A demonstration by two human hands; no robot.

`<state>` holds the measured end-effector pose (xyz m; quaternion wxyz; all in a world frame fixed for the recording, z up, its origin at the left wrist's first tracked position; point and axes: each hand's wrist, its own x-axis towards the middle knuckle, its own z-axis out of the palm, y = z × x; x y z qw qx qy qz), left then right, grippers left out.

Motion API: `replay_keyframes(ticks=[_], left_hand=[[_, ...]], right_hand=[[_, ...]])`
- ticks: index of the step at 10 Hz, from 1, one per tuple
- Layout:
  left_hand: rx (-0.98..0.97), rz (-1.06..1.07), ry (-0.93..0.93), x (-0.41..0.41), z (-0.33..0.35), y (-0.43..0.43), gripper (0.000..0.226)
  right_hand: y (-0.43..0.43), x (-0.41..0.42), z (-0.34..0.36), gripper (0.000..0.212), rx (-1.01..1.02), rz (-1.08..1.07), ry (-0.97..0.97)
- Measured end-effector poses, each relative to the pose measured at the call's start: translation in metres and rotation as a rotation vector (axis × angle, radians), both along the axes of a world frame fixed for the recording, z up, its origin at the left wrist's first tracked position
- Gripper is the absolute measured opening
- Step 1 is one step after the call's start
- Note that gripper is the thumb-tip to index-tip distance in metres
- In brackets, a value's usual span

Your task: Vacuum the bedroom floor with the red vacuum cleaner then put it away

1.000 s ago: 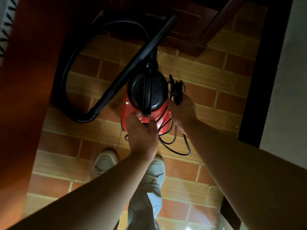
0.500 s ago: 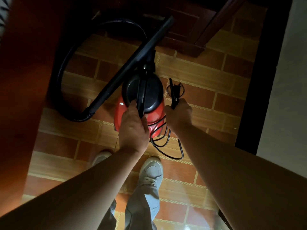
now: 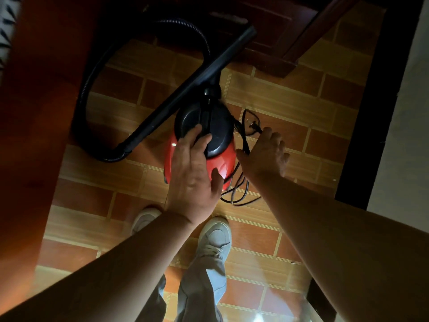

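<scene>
The red vacuum cleaner (image 3: pixel 223 164) with its black top stands on the tiled floor just ahead of my feet. Its black wand (image 3: pixel 197 80) slants up to the right, and the ribbed hose (image 3: pixel 87 96) loops round on the left. The black power cord (image 3: pixel 240 194) lies bundled at the vacuum's right side, plug end (image 3: pixel 254 126) up. My left hand (image 3: pixel 192 175) hovers over the vacuum's top, fingers spread and holding nothing. My right hand (image 3: pixel 264 154) is beside the cord bundle, fingers splayed, with the cord running past its thumb.
A reddish wooden panel (image 3: pixel 30 135) fills the left side. Dark wooden furniture (image 3: pixel 267 36) stands at the far end. A black skirting strip (image 3: pixel 371 117) and a pale wall (image 3: pixel 413 140) bound the right. My two pale shoes (image 3: pixel 216 235) are on the tiles.
The vacuum has been set on the floor. My left hand let go of its handle and my right hand released the cord bundle; both now have spread fingers.
</scene>
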<state>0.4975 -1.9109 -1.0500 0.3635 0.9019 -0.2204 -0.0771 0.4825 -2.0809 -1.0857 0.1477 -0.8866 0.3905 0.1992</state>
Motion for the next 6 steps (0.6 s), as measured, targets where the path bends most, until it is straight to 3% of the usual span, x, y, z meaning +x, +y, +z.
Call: replay_keyframes(ticks=[2, 3, 5, 6], left_hand=[[0.075, -0.048, 0.071, -0.004, 0.009, 0.009, 0.067], [0.109, -0.067, 0.112, -0.004, 0.017, 0.015, 0.071], [0.103, -0.063, 0.145, -0.002, 0.036, 0.028, 0.069], [0.095, -0.075, 0.147, -0.001, 0.049, 0.031, 0.064]], right_hand=[[-0.008, -0.010, 0.014, 0.116, 0.202, -0.029, -0.024], [-0.012, -0.009, 0.022, 0.124, 0.265, -0.035, -0.013], [-0.014, -0.008, 0.047, 0.117, 0.387, -0.017, -0.029], [-0.013, -0.010, 0.066, 0.102, 0.423, -0.047, -0.065]])
